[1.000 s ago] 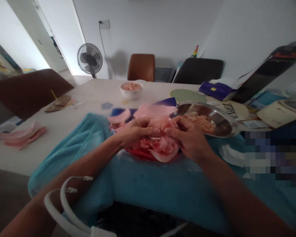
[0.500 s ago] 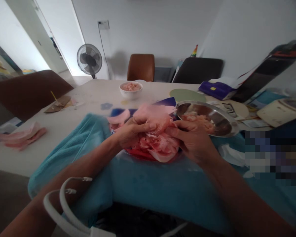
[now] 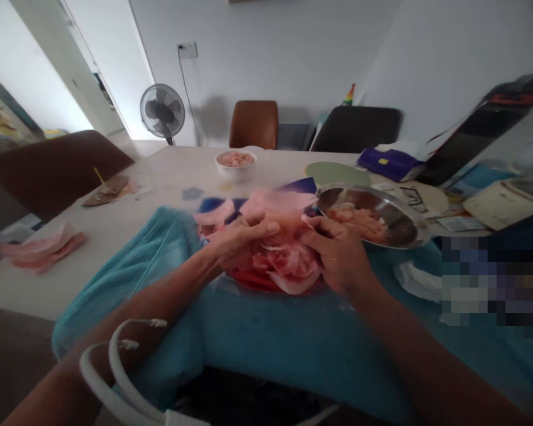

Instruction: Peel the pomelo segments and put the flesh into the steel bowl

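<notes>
At near centre, above a loose pink heap (image 3: 295,269) on red plastic (image 3: 253,282), the left hand (image 3: 235,241) and right hand (image 3: 341,251), thumbs uppermost, clamp their fingers on a blurred, translucent pink piece (image 3: 288,223), seemingly unfinished. Farther right, a silvery steel bowl (image 3: 402,220) is partly filled; far off, a round white bowl (image 3: 236,173) looks full.

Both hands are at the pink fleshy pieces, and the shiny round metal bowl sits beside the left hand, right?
No: the shiny round metal bowl sits beside the right hand, not the left hand, as the head view shows. Both hands are indeed at the pink fleshy pieces.
</notes>
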